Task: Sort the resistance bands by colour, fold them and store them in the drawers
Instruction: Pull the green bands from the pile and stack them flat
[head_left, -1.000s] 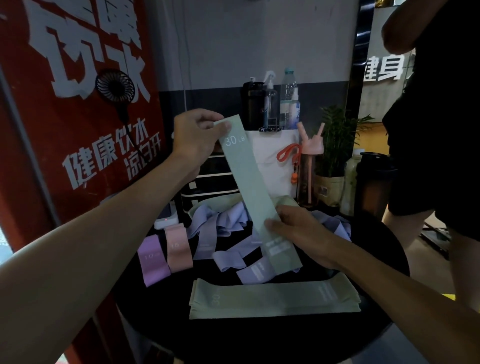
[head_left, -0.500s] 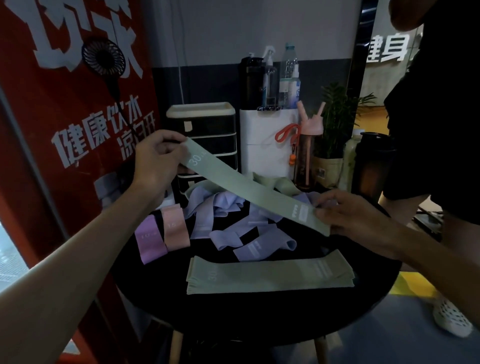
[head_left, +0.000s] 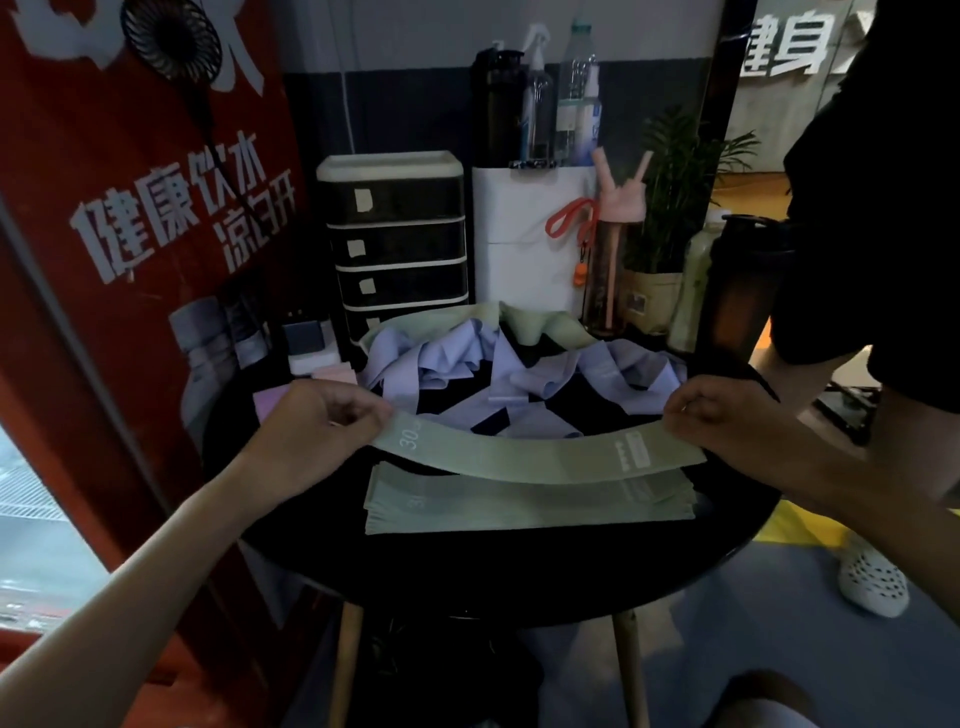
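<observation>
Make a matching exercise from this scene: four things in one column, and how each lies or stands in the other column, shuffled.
1. held band
2. green stack
3. purple bands
4. drawers

A. tangled in a heap
B. lying flat, neatly piled
C. lifted by both ends
D. upright at the back

Pairs: 1-C, 2-B, 3-A, 4-D.

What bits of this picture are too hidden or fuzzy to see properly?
Head view:
- Pink bands: mostly covered by the left hand.
- Number on the green stack: partly hidden by the held green band.
- Labels on the drawer unit: too small and dim to read; its lowest drawer sits behind the loose bands.
- Standing person: cut off by the top and right edges.
</observation>
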